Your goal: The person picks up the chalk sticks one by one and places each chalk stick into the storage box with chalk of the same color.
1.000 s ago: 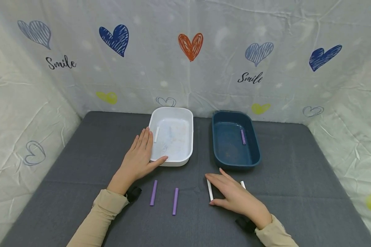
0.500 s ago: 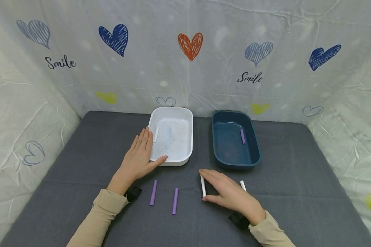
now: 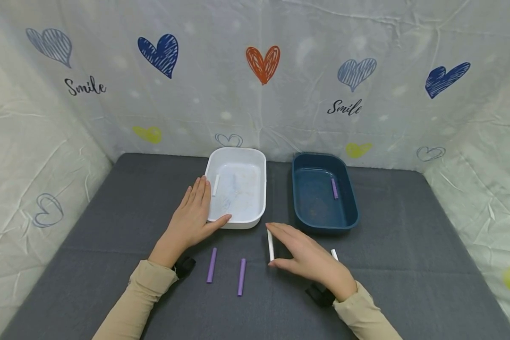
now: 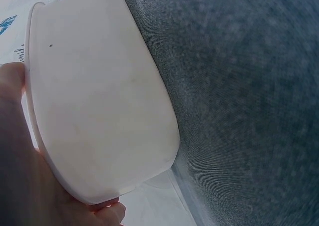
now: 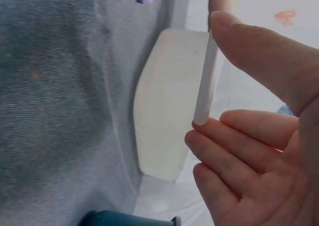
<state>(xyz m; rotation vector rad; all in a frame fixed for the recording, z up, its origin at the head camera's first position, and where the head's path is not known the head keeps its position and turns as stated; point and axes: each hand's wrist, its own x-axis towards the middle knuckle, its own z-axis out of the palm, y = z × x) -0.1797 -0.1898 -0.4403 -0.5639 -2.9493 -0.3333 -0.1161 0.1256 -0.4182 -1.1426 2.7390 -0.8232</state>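
Note:
My right hand (image 3: 308, 257) pinches a stick of white chalk (image 3: 270, 246) end to end between thumb and fingertips, raised off the cloth near the front of the white tub. In the right wrist view that white chalk (image 5: 206, 86) spans thumb and finger. My left hand (image 3: 188, 222) lies along the left side of the white tub (image 3: 261, 189), fingers straight, thumb on its front rim. Inside that tub is one white chalk stick (image 3: 216, 185). The dark blue tub (image 3: 323, 224) holds a purple chalk stick (image 3: 334, 189).
Two purple chalk sticks, one on the left (image 3: 211, 265) and one on the right (image 3: 242, 277), lie on the grey tablecloth (image 3: 153, 198) before the white tub. Another white chalk stick (image 3: 334, 254) lies partly hidden behind my right hand. A printed curtain hangs behind.
My right hand has moved left and forward with the white chalk, from in front of the blue tub towards the white tub. The left hand has stayed in place.

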